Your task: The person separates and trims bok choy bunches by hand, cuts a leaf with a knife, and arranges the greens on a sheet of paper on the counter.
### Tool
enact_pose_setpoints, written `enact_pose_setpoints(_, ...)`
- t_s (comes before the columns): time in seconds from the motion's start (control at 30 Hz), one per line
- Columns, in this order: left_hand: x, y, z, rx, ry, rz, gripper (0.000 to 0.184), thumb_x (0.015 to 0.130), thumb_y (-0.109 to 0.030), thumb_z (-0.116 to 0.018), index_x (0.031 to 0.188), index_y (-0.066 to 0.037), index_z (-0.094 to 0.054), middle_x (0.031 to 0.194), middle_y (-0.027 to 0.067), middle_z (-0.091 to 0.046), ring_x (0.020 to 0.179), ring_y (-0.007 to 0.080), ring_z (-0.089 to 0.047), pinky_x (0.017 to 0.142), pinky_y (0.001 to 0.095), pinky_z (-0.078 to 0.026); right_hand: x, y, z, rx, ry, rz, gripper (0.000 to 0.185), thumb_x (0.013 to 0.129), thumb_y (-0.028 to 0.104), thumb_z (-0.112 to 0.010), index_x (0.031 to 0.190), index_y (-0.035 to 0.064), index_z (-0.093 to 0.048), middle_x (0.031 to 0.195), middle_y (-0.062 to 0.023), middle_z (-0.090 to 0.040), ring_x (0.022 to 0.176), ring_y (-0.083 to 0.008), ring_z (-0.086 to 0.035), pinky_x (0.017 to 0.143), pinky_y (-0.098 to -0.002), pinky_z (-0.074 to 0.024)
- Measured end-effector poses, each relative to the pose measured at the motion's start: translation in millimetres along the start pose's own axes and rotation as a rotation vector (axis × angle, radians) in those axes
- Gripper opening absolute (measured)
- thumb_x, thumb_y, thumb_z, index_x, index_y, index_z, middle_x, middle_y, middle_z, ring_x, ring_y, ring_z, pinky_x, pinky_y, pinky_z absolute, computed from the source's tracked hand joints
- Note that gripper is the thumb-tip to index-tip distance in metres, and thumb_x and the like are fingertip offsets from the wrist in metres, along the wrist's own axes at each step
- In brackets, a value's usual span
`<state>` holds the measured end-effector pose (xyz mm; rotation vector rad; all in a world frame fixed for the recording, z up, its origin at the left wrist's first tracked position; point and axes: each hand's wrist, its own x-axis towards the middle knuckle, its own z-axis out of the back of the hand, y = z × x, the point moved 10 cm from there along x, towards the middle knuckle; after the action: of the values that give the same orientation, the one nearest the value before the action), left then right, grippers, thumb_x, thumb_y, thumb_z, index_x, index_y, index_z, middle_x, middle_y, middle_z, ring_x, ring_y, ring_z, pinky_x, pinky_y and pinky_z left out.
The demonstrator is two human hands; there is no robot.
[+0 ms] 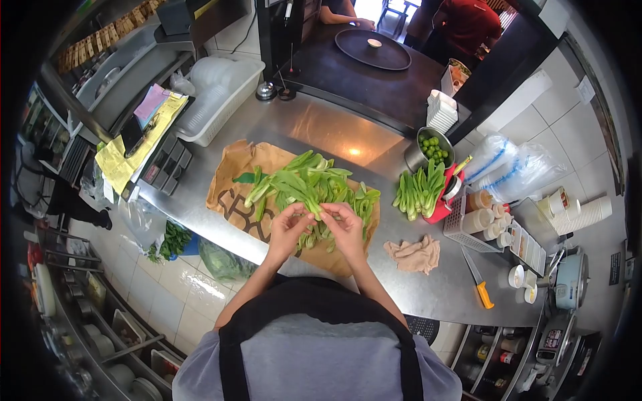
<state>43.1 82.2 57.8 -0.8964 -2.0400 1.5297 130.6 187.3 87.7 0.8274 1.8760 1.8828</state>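
1 wide head view looks forward and steeply down from above the person's shoulders (204, 357) — the 2 hands (287, 228) near, close to its centre — reaching across the worktop (287, 123) to the dark ledge (321, 70) beyond.

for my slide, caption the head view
Left hand and right hand hold leafy greens over brown paper on a metal counter.

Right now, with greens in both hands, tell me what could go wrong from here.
The orange-handled knife lies uncovered near the counter's front edge; a stray elbow might knock it. The cloth lies close by, so a careless grab could bring the right hand near the blade. Loose greens might slide off if the brown paper gets tugged.
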Motion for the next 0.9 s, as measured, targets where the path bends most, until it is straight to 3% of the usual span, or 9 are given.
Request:
enact_pose_setpoints(0.2,-1,-4,-2,-0.015,0.012,0.071,0.021,0.084,-0.005,-0.062,0.104,0.000,-0.057,0.091,0.0043,-0.062,0.076,0.0119,-0.063,0.062,0.0228,-0.051,-2,-23,-3,0.159,0.070,-0.215,0.018,0.085,0.003,-0.060,0.101,-0.0026,-0.059,0.088,-0.0043,-0.063,0.075,-0.0093,-0.061,0.063,-0.0211,-0.0468)
enact_pose_setpoints(0.43,4,8,0,-0.087,0.038,0.111,0.017,0.082,-0.005,-0.064,0.097,0.000,-0.061,0.088,0.0029,-0.062,0.074,0.0114,-0.063,0.065,0.0221,-0.052,-1,-27,-1,0.222,0.054,-0.204,0.012,0.084,0.002,-0.060,0.094,-0.0044,-0.058,0.084,-0.0060,-0.063,0.073,-0.0101,-0.061,0.064,-0.0218,-0.0501)
enact_pose_setpoints(0.63,1,9,0,-0.203,-0.064,0.129,0.012,0.081,-0.004,-0.064,0.093,0.000,-0.060,0.087,0.0044,-0.062,0.072,0.0109,-0.061,0.067,0.0225,-0.052,-5,-27,0,0.387,-0.071,-0.191,0.010,0.085,0.003,-0.060,0.092,-0.0029,-0.059,0.085,-0.0069,-0.063,0.072,-0.0114,-0.062,0.068,-0.0232,-0.0498)
enact_pose_setpoints(0.9,-2,12,3,-0.251,-0.159,0.054,0.006,0.082,-0.001,-0.062,0.083,-0.001,-0.056,0.083,0.0059,-0.062,0.071,0.0121,-0.062,0.067,0.0231,-0.053,-17,-54,-6,0.715,-0.212,-0.350,0.009,0.087,0.009,-0.059,0.093,0.0023,-0.061,0.088,-0.0050,-0.064,0.076,-0.0117,-0.061,0.072,-0.0231,-0.0491)
